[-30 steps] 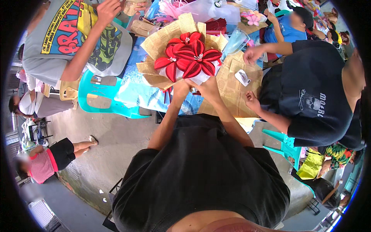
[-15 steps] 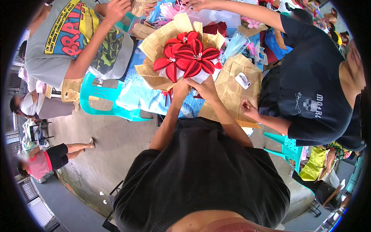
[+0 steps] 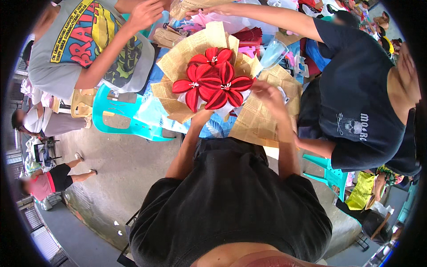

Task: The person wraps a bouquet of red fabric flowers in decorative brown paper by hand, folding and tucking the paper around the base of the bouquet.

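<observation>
A bouquet of red fuzzy-petalled flowers (image 3: 212,80) with white stamens stands over the table, wrapped in tan printed paper (image 3: 167,62). My left hand (image 3: 202,117) is closed around the bouquet's base, its fingers partly hidden beneath the wrap. White inner wrapping shows below the petals. Right of the bouquet, my right hand (image 3: 269,97) is raised off the base, with fingers loosely apart and slightly blurred. It is close to the rightmost petal; whether it touches is unclear. Under it lies a flat sheet of the same paper (image 3: 253,127), with a white object partly covered by my hand.
Across the table, a person in grey (image 3: 102,49) and one in black (image 3: 356,98) stretch their arms toward another piece of tan paper (image 3: 189,6). A clear plastic cup (image 3: 272,54) lies behind my right hand. Turquoise chairs (image 3: 120,118) stand at left and right.
My right hand has left the bouquet's base and moved right and up. The bouquet has shifted slightly nearer, still in my left hand. The black-shirted person's far hand now reaches the tan paper.
</observation>
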